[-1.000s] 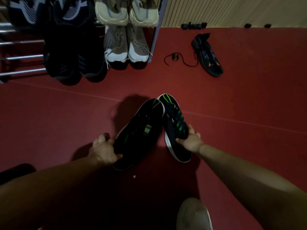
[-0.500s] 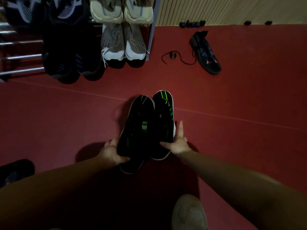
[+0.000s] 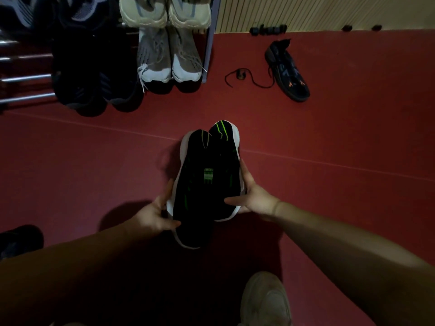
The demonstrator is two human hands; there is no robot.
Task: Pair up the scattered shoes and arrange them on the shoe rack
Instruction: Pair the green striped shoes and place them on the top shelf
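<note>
At the bottom of the frame, right of centre, a pale shoe (image 3: 266, 302) shows on the person's own foot, on the red floor (image 3: 341, 196). At the left edge, low down, a dark shoe (image 3: 20, 238) lies half out of view.

In the middle of the frame the two hands hold a pair of black shoes with green stripes side by side, toes pointing away. The left hand (image 3: 153, 212) grips the left black shoe (image 3: 193, 184) at its white-soled outer edge, thumb curled over the heel end. The right hand (image 3: 254, 196) grips the right black shoe (image 3: 226, 151), fingers along its outer side and thumb across the top. The shoes touch along their inner sides (whether they rest on the floor or are lifted clear, I cannot tell).

Farther up, right of centre, a lone black shoe with orange marks (image 3: 288, 71) lies on the floor, a dark lace (image 3: 249, 77) trailing to its left.

At the upper left stands the shoe rack (image 3: 209, 43), with a grey pair (image 3: 169, 57) on a lower level, a cream pair (image 3: 164, 12) above it, and dark pairs (image 3: 94, 90) to their left.
</note>
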